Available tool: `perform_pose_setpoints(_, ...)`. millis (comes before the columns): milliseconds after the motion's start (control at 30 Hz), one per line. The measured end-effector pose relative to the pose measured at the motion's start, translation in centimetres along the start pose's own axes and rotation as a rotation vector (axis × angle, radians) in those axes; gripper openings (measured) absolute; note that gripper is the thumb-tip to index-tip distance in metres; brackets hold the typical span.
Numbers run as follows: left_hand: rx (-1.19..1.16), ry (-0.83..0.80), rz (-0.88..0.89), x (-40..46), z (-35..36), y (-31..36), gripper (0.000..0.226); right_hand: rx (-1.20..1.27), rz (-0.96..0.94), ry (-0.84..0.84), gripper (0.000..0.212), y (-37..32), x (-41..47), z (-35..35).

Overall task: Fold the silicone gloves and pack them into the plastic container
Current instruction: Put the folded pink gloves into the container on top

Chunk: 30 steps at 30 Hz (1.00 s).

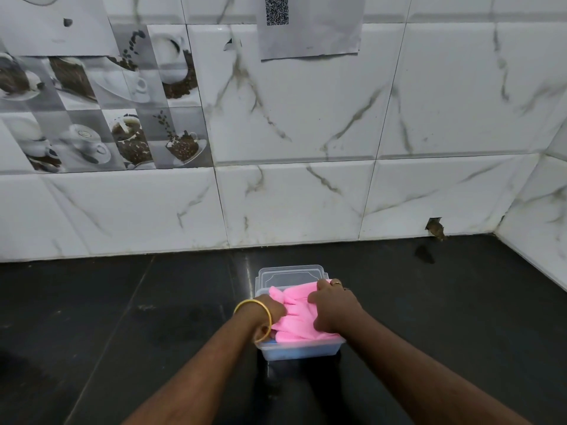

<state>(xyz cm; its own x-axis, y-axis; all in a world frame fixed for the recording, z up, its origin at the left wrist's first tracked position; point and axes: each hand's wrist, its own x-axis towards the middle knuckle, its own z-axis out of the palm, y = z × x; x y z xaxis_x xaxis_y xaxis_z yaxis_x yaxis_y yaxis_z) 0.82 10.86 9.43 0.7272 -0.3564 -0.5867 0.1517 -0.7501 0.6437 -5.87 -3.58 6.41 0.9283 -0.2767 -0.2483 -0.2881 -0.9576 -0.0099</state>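
A clear plastic container [302,351] stands on the dark counter in the head view. A folded pink silicone glove [293,317] bulges out of its top, and something blue shows through the container's front wall beneath it. My left hand [270,311], with a gold bangle at the wrist, grips the glove's left side with curled fingers. My right hand [333,305] presses down on the glove's right side, fingers curled over it. The container's clear lid [291,273] lies just behind, against its back edge.
The black counter [122,317] runs left and right of the container. White marble-pattern wall tiles [306,194] rise behind it, with a corner wall at the right. A paper with a QR code [308,26] hangs on the wall.
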Motion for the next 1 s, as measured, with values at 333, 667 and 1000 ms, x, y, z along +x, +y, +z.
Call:
perform_pose_setpoints(333, 0.93, -0.006, 0.509, 1.3, 0.9, 2.2, 0.055, 0.022, -0.021, -0.064, 0.05, 0.5, 1.0, -0.4)
perform_pose_setpoints(667, 1.03, -0.111, 0.386, 4.7, 1.9, 1.4, 0.102, -0.11, -0.101, -0.24, 0.087, 1.4, 3.1, -1.8)
perform_pose_setpoints(1000, 1.017, -0.126, 0.331, 6.2, 2.9, 1.4, 0.1, -0.139, -0.165, -0.149, 0.08, 1.1, 3.2, 0.4)
